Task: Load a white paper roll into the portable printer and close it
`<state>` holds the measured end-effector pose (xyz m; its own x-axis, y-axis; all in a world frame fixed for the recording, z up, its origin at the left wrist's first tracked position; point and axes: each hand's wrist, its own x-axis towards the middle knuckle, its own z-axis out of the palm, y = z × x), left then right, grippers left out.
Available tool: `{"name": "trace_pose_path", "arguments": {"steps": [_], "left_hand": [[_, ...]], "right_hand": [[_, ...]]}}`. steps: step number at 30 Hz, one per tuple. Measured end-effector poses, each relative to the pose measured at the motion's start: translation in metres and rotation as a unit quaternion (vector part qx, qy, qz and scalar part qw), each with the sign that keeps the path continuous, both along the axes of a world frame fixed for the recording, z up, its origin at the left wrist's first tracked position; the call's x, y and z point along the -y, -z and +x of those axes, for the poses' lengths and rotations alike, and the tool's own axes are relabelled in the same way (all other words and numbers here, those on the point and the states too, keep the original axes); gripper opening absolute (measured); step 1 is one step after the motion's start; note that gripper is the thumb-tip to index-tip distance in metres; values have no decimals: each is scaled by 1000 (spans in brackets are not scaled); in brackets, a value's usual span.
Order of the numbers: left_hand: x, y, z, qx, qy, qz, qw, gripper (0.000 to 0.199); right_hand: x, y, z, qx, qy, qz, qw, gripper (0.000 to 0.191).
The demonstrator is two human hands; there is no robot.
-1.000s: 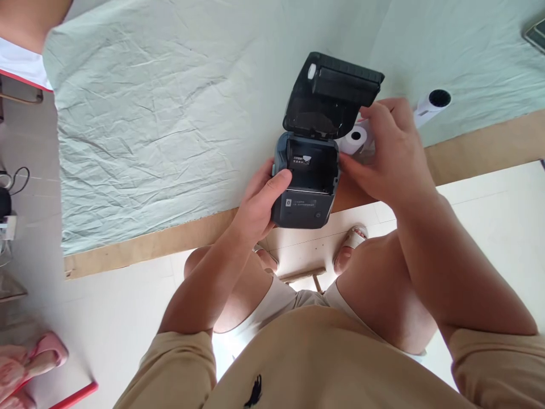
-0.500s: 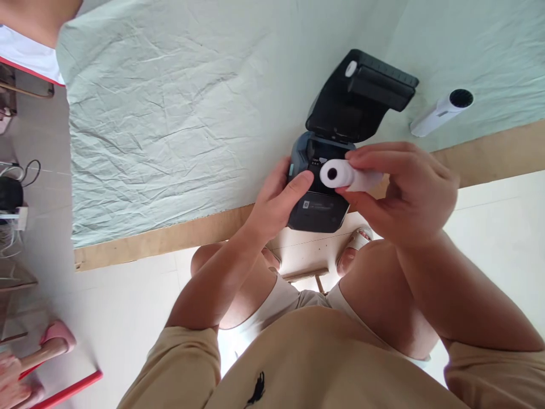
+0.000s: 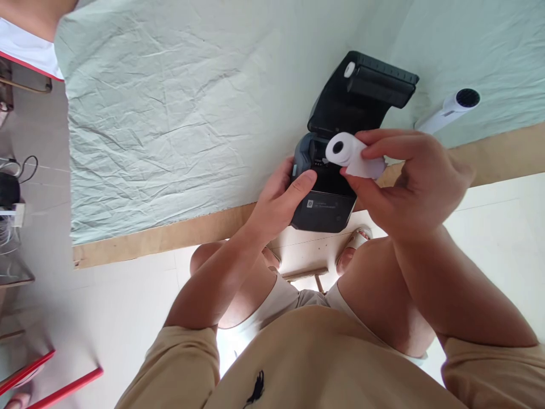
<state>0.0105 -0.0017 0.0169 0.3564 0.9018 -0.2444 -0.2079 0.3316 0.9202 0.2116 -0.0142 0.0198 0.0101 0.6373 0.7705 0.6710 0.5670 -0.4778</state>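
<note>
A dark label printer (image 3: 326, 207) sits near the table's front edge, its lid (image 3: 361, 91) swung up and back so the inner compartment shows. My left hand (image 3: 283, 196) grips the printer's left side, thumb over the compartment's rim. Between the thumb and fingers of my right hand (image 3: 413, 176) is a white paper roll (image 3: 351, 150), tilted, with its dark core hole facing left and a loose paper end hanging down. The roll is held above the compartment's right part and partly covers it.
A white cylindrical device (image 3: 447, 111) with a dark round end lies to the right on the pale green cloth (image 3: 179, 125). The table's wooden edge (image 3: 170, 236) runs in front of my knees. Another person's arm (image 3: 38, 17) shows at the top left, with red bars (image 3: 63, 389) at the lower left.
My right hand has lifted the paper roll slightly up and away from the compartment, and its loose end now shows. My left hand stays on the printer.
</note>
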Motion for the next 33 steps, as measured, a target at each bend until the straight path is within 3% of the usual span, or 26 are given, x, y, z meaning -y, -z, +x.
{"name": "trace_pose_path", "arguments": {"steps": [6, 12, 15, 18, 20, 23, 26, 31, 33], "left_hand": [[-1, 3, 0, 1, -2, 11, 1000, 48], [1, 4, -2, 30, -19, 1, 999, 48], [-2, 8, -5, 46, -5, 24, 999, 44], [-6, 13, -6, 46, -6, 43, 998, 57], [-7, 14, -7, 39, -5, 36, 999, 70], [-6, 14, -8, 15, -1, 43, 999, 86], [-6, 14, -10, 3, 9, 55, 998, 93], [-7, 18, -12, 0, 9, 56, 998, 92], [-8, 19, -12, 5, 12, 59, 998, 94]], "right_hand": [[-1, -3, 3, 39, -24, -77, 996, 19], [4, 2, -1, 31, -81, -28, 996, 16], [8, 4, -8, 33, -110, -41, 992, 14], [9, 3, -8, 7, -130, -33, 991, 10], [8, 5, -4, -44, -90, -8, 995, 5], [3, 12, 6, -103, -10, -44, 994, 27], [-6, 25, 15, -108, -47, -107, 987, 52], [-17, 40, 19, -190, -76, -54, 977, 46], [-15, 41, 18, -178, -75, -82, 978, 46]]}}
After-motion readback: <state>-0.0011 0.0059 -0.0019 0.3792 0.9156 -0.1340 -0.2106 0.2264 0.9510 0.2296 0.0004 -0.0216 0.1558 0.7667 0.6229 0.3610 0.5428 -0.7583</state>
